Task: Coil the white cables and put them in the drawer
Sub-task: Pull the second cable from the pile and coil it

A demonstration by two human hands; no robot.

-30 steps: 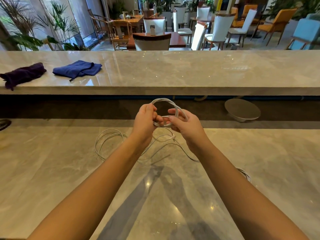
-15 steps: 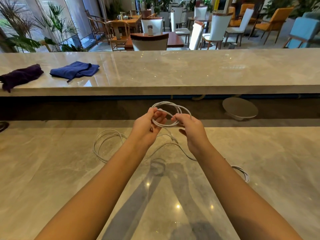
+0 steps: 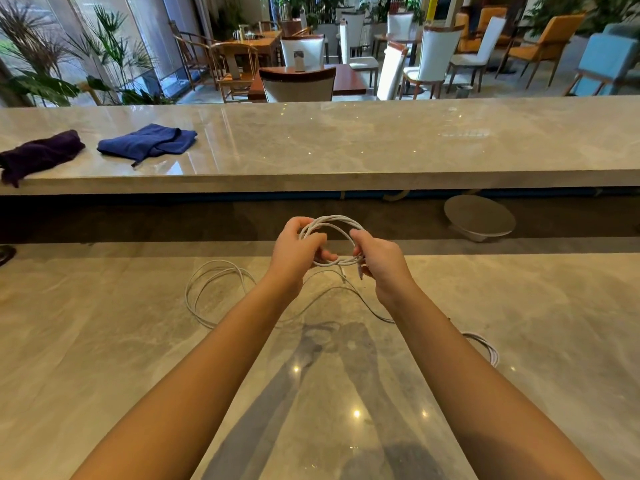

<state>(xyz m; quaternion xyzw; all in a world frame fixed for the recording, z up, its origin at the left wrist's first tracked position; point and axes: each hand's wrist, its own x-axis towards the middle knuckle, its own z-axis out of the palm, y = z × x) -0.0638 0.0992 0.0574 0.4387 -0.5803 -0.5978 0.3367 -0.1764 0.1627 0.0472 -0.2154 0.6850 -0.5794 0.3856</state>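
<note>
Widened over the last second: the coil of thin white cable [image 3: 333, 224], formerly bunched between hands held close, is now spread into a broader ring as the hands have been drawn apart.

1. left hand [image 3: 294, 251]: curled round the coil's left side, thumb and fingers closed on the strands. The loops are judged to be clamped here so that they cannot spring open.
2. right hand [image 3: 378, 262]: closed on the coil's right and lower side. Two short plug ends are seen hanging just below it, judged to be gathered for a last turn or tuck.
3. coil position: held in the air above the far edge of the polished beige marble counter [image 3: 104, 341], touched only by the hands.
4. loose white cable [image 3: 214, 271]: laid in open loops on the counter, left of the left forearm, not yet coiled. A single strand is seen passing under both wrists; whether it belongs to this cable cannot be told.
5. small white bundle [image 3: 486, 348]: lying on the counter beside the right forearm, partly hidden by it.
6. drawer: not shown.
7. raised marble ledge [image 3: 346, 140]: set beyond the counter. A folded blue cloth [image 3: 149, 142] and a crumpled dark purple cloth [image 3: 38, 155] are laid at its left end, just apart.
8. round grey disc [image 3: 479, 218]: tilted in the dark gap below the ledge, to the right.
9. stage: one cable is judged nearly wound; storage is not yet begun.
</note>
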